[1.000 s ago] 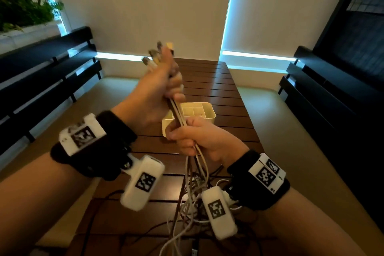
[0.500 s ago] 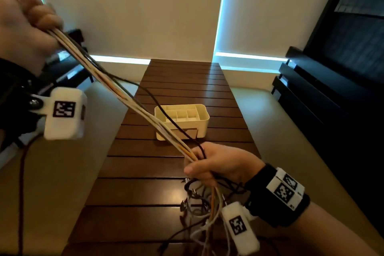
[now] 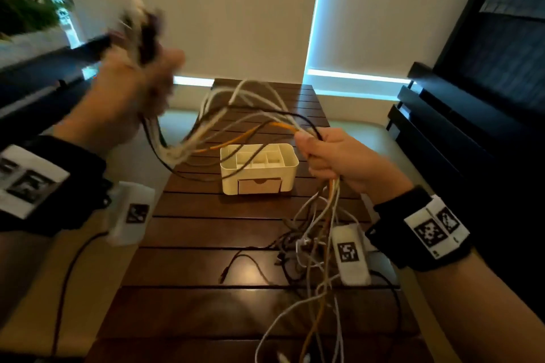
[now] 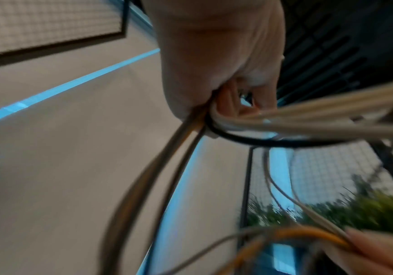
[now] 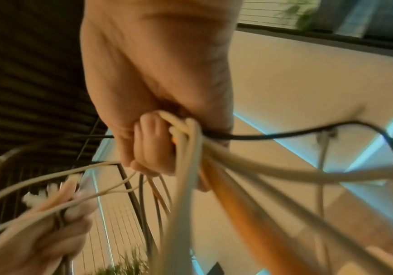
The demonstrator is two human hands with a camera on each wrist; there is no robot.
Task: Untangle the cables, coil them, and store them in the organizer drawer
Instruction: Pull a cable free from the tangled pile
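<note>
A bundle of white, black and orange cables (image 3: 236,124) sags in a loop between my two hands above the table. My left hand (image 3: 132,91), raised at the left and blurred, grips the plug ends of the bundle (image 4: 226,119). My right hand (image 3: 333,156) grips the same cables (image 5: 183,141) further along, beside the organizer. Below it the loose ends hang into a tangle (image 3: 309,244) on the table. The cream organizer (image 3: 287,169) stands mid-table, its small front drawer (image 3: 259,186) closed.
The dark slatted wooden table (image 3: 206,221) runs away from me. Dark benches stand at the left (image 3: 44,82) and right (image 3: 442,115). A plant (image 3: 23,12) sits at the far left. One thin black cable (image 3: 244,262) lies loose on the table.
My left hand has swung from high at the left back toward the middle, so the taut bundle now sags in a loop. My right hand rose and moved right, beside the organizer.
</note>
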